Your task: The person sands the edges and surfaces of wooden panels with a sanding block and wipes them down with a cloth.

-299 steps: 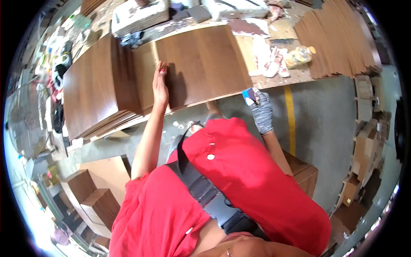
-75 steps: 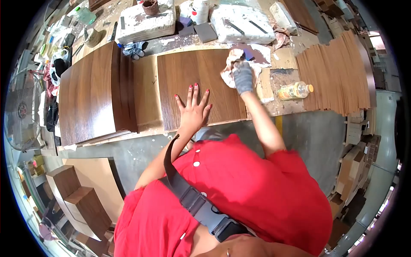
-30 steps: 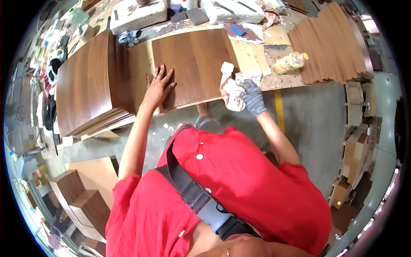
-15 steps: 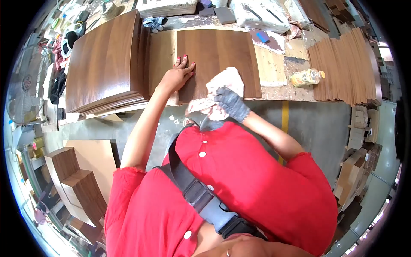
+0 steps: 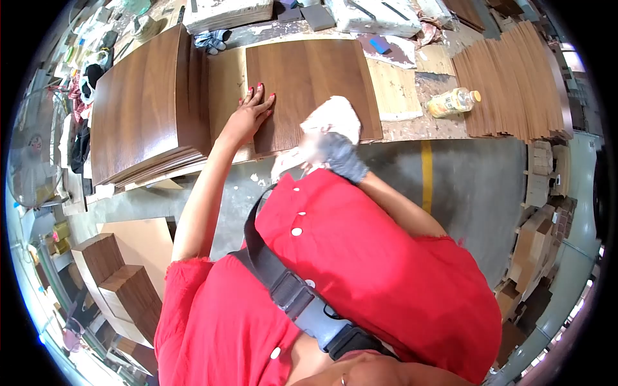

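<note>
A flat brown wood-grain panel lies on the bench in front of me. My left hand is bare and rests on the panel's left edge with its fingers spread. In a grey glove, my right hand grips a pale, crumpled cloth at the near right edge. Part of the cloth lies on the panel, and the rest hangs over the front edge. The right fingertips are partly hidden in its folds.
On the left stands a stack of brown panels. To the right are a bottle with a yellow cap and a row of thin boards. A blue block lies behind. Cut boards stand on the floor.
My right hand has drawn the cloth slightly toward me, over the panel's near edge. My left hand stays on the panel. The whole view has shifted a little.
</note>
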Demonstrator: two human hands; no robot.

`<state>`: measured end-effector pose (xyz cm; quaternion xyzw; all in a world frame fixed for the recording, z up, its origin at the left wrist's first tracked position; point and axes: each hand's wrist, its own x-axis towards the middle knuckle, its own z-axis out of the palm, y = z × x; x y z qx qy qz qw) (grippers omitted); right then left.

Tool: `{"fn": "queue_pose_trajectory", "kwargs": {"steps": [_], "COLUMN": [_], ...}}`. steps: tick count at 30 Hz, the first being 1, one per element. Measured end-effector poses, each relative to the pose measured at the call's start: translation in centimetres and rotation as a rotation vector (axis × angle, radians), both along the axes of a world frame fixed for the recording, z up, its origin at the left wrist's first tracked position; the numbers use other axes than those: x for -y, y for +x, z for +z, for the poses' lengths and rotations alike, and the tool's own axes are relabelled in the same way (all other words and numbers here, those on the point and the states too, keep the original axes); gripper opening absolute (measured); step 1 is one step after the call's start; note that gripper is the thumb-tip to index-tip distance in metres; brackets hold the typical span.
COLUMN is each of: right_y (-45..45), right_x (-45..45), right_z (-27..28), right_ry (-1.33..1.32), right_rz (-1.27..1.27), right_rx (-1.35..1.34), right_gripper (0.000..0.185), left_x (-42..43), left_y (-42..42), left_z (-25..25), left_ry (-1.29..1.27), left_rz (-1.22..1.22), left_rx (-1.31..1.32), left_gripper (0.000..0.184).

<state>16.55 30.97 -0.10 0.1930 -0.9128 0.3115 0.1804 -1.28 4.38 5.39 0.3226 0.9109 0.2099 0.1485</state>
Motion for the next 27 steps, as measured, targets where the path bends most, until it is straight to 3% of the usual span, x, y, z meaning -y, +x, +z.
{"fn": "queue_pose_trajectory", "kwargs": {"steps": [1, 2, 3, 6, 8, 11, 14, 17, 19, 22, 24, 25, 27], "right_y": [0.1, 1.2, 1.9, 1.7, 2.2, 1.8, 0.4, 0.6, 2.3, 3.3, 3.9, 3.4, 3.4], "right_x": [-2.5, -5.4, -7.2, -9.6, -8.6, -4.5, -0.4, -2.9, -6.6, -10.5, -9.7, -8.0, -5.7], "right_z": [2.9, 0.5, 1.5, 4.7, 5.0, 1.9, 1.5, 1.4, 1.5, -1.0, 1.6, 3.6, 0.4], "right_ry": [0.071, 0.19, 0.277, 0.132, 0.148, 0.204, 0.194, 0.261, 0.27, 0.307, -0.05, 0.153, 0.277], "right_rz": [0.098, 0.02, -0.033, 0.032, -0.08, -0.044, -0.006, 0.085, -0.018, -0.117, -0.211, -0.184, -0.169], "right_rx": [0.085, 0.05, 0.081, 0.162, 0.247, 0.03, 0.141, 0.063, -0.009, 0.168, 0.345, 0.207, 0.059], "right_gripper": [0.047, 0.048, 0.045, 0.045, 0.044, 0.039, 0.033, 0.03, 0.031, 0.03, 0.033, 0.036, 0.039], "left_x": [-0.1, -0.1, -0.1, -0.1, -0.4, -0.7, -0.4, -0.3, -0.5, -0.2, -0.4, -0.5, -0.5], "left_y": [0.0, 0.0, -0.1, 0.0, 0.2, 0.5, 0.3, 0.2, -0.1, 0.3, 0.3, 0.2, 0.3], "left_z": [0.1, 0.0, -0.1, -0.2, -0.4, -0.1, -0.2, -0.2, 0.2, 0.0, -0.3, -0.3, -0.2], "left_ry": [-0.01, -0.019, -0.017, -0.003, 0.016, 0.022, 0.029, 0.016, 0.008, 0.011, 0.036, 0.038, 0.034], "left_rz": [0.001, -0.003, -0.005, 0.005, 0.021, 0.055, 0.025, 0.024, 0.026, 0.024, 0.029, 0.027, 0.031], "left_rx": [-0.012, -0.009, -0.01, -0.007, -0.024, 0.001, -0.015, 0.008, 0.012, 0.006, -0.008, -0.008, 0.006], "left_gripper": [0.045, 0.045, 0.045, 0.044, 0.045, 0.044, 0.044, 0.045, 0.045, 0.045, 0.045, 0.045, 0.044]}}
